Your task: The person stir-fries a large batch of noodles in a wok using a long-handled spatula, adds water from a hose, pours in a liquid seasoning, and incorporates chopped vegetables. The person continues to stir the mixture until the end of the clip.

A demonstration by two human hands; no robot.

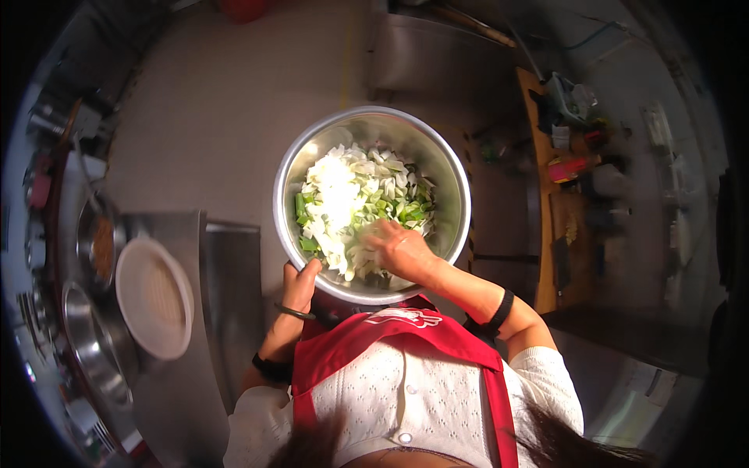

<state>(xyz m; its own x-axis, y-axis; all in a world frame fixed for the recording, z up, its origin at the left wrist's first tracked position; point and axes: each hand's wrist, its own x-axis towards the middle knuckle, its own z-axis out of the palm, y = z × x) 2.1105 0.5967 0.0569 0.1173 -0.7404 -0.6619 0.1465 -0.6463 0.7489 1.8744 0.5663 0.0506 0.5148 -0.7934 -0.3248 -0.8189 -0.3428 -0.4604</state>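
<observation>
A large stainless steel bowl (452, 234) is held in front of my red apron, with chopped green and white vegetable pieces, which look like scallion or leek (380, 190), heaped inside. My left hand (301, 284) grips the bowl's near left rim, its thumb over the edge and the other fingers hidden beneath. Inside the bowl, at the near side, my right hand (401, 248) touches the chopped pieces with bent fingers; they are blurred, and whether they pinch any pieces is unclear. Bright light washes out part of the heap.
On the left, a steel counter (175, 398) bears a white plastic basin (186, 292), a steel bowl (88, 333) and a pan of brown food (102, 245). At the right stands a wooden-topped table (544, 257) with assorted items. Tiled floor (234, 105) shows beyond the bowl.
</observation>
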